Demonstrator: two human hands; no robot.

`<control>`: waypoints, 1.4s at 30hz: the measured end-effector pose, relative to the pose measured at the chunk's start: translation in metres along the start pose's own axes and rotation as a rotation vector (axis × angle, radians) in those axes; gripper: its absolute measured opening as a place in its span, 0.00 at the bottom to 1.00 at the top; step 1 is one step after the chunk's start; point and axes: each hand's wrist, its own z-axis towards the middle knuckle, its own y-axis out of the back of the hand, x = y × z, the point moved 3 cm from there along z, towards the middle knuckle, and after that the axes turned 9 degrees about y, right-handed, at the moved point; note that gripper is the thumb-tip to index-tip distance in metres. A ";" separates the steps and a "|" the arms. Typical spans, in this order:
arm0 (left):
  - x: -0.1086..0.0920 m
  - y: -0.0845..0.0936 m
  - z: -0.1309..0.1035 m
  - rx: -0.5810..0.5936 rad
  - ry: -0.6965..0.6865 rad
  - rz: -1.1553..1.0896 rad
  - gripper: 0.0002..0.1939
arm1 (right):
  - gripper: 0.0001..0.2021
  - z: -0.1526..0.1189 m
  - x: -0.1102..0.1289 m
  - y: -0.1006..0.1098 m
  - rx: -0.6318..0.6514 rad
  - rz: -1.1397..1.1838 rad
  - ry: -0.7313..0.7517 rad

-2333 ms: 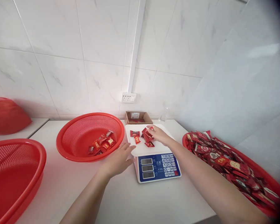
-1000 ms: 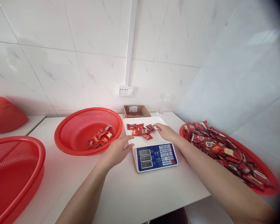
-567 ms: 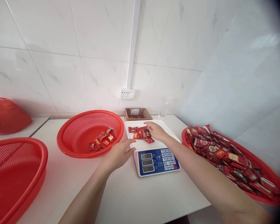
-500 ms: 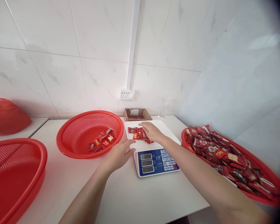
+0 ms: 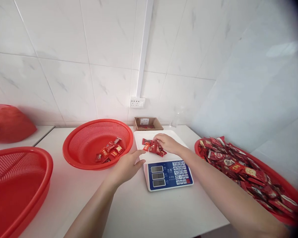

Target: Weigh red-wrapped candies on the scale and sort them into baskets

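Several small red packets [image 5: 154, 147] lie in a pile on the white pan of a scale [image 5: 170, 177] with a blue keypad panel. My right hand [image 5: 167, 142] reaches over the pan from the right, its bent fingertips on the packets at the pile's right side; whether it grips one is hidden. By the pan's left front edge, my left hand [image 5: 129, 165] has its thumb and fingers apart with nothing between them. Left of the scale, a red mesh basket [image 5: 74, 140] holds several red packets [image 5: 109, 150].
At the right stands a red basket heaped with packets [image 5: 240, 168]. Another red basket [image 5: 43, 185] is at the near left, with a red bag [image 5: 10, 124] behind. A cardboard box [image 5: 147, 124] and a clear plastic item [image 5: 174, 119] stand near the wall.
My right fingers have curled down onto the packets, which have shifted closer together on the pan. My left hand keeps nearly the same pose. The whole view has shifted slightly.
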 end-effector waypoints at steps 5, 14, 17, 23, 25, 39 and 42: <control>-0.001 0.000 -0.001 0.011 0.008 0.001 0.20 | 0.15 -0.035 -0.006 0.001 0.199 0.136 -0.049; -0.002 0.001 -0.002 0.018 0.007 0.012 0.20 | 0.16 -0.051 -0.019 0.009 0.034 0.009 -0.184; -0.002 0.003 -0.002 0.004 0.010 0.001 0.20 | 0.15 -0.074 -0.029 0.033 -0.025 -0.027 -0.271; -0.002 0.004 -0.003 -0.006 0.013 -0.018 0.20 | 0.16 -0.155 -0.084 0.075 -0.035 -0.264 -0.572; -0.001 0.003 -0.003 -0.008 0.010 -0.019 0.20 | 0.15 -0.179 -0.104 0.079 -0.012 -0.354 -0.698; -0.002 0.018 -0.006 -0.190 -0.011 0.050 0.18 | 0.12 -0.150 0.007 -0.005 -0.586 -0.155 -0.202; 0.014 0.039 -0.011 -0.376 0.132 0.167 0.20 | 0.10 -0.158 0.055 -0.062 -0.500 0.021 0.024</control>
